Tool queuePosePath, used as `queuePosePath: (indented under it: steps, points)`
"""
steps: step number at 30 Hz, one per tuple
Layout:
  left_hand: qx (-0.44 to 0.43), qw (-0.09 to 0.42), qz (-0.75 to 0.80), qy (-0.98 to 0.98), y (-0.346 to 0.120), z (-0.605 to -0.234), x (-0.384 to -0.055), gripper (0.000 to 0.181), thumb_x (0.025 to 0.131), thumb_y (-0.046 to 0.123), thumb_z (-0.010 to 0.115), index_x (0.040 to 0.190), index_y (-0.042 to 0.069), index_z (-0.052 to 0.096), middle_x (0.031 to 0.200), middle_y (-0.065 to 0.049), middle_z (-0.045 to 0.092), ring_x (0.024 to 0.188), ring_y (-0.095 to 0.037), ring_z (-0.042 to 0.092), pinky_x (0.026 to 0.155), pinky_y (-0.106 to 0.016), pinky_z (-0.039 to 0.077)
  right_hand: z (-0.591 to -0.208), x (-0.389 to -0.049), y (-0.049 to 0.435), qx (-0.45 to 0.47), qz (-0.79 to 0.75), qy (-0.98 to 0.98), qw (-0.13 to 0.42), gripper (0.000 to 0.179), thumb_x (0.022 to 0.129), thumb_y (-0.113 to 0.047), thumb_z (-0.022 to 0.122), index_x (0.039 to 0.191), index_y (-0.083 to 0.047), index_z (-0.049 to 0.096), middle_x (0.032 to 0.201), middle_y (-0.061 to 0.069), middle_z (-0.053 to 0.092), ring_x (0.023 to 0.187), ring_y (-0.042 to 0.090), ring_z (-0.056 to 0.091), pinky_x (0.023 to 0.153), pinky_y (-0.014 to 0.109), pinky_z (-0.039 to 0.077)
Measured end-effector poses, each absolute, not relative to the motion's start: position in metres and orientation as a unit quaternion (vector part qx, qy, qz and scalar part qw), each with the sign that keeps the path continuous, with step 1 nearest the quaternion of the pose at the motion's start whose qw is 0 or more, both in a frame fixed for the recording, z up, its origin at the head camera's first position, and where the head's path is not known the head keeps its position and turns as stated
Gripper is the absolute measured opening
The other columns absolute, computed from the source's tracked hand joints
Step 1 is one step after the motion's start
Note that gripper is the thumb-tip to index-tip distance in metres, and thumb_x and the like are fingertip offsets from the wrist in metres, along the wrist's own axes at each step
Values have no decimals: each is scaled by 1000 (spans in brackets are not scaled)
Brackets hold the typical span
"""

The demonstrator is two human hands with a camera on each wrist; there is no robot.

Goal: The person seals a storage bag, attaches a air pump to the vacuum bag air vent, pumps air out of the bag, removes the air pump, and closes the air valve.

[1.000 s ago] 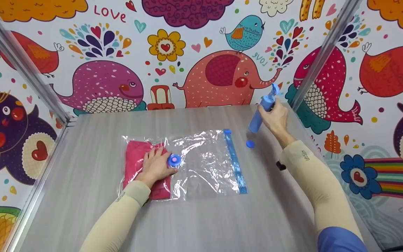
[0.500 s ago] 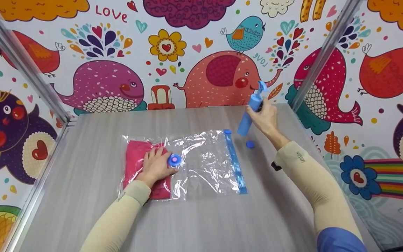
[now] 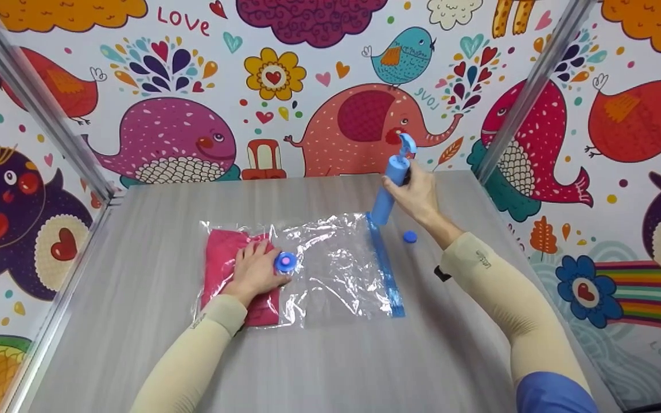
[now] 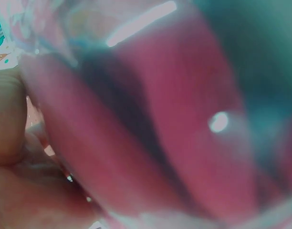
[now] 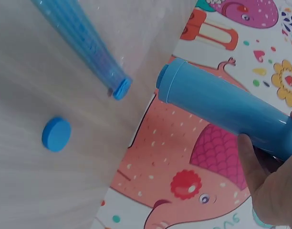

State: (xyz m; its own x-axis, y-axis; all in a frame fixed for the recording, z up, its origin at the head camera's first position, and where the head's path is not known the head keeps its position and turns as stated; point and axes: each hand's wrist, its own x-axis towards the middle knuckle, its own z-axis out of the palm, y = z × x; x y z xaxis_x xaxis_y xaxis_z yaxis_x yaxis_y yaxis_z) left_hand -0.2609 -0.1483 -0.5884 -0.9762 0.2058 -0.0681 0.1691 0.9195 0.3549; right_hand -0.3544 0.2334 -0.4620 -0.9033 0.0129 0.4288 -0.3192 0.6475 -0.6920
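A clear vacuum storage bag (image 3: 336, 275) lies flat on the table, with folded pink cloth (image 3: 221, 252) inside its left part. My left hand (image 3: 256, 269) rests on the bag over the cloth, fingers spread beside the round blue valve (image 3: 286, 263). In the left wrist view the pink cloth (image 4: 193, 119) fills most of the picture, blurred behind plastic. My right hand (image 3: 416, 192) grips a blue hand pump (image 3: 391, 189), tilted, its handle up and its lower end near the bag's blue zip strip (image 3: 387, 269). The right wrist view shows the pump's barrel (image 5: 222, 105) off the table.
A small blue cap (image 3: 410, 237) lies on the table right of the zip strip, and a blue slider (image 5: 121, 89) sits at the strip's end. Printed cartoon walls (image 3: 330, 132) with metal posts (image 3: 517, 115) border the table (image 3: 342, 373).
My right hand has carried the pump leftward, from beyond the cap to above the zip strip's far end. The left hand and the bag have stayed in place.
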Motion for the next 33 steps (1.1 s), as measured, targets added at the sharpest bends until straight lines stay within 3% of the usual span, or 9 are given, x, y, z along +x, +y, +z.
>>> queuePosePath:
  steps: [8,18,25,33]
  points:
    - [91,64,179,978,-149,-587,-263,83,93,45,87,162,9,59,177,-28,41,168,-56,29,138,-76,22,-459,-350,212,112,411,-880,213,50,95,-26,87,128,6,69,120,28,83,103,43,84,90,57,70]
    - [93,65,182,977,-149,-590,-261,83,93,44,87,161,7,59,177,-29,42,168,-58,28,139,-75,20,-464,-339,191,146,427,-875,177,48,97,-24,86,131,4,68,122,27,83,106,43,84,94,57,71]
    - [91,59,172,979,-148,-588,-260,81,93,45,87,160,9,61,175,-28,44,167,-56,31,137,-75,23,-466,-332,174,159,434,-875,144,51,98,-25,86,135,4,66,127,27,81,111,45,83,101,64,67]
    - [91,64,180,977,-148,-586,-259,82,94,45,87,162,9,59,177,-27,42,168,-55,29,138,-75,21,-469,-325,156,170,438,-875,116,54,98,-23,86,142,2,67,131,25,81,112,42,84,103,60,68]
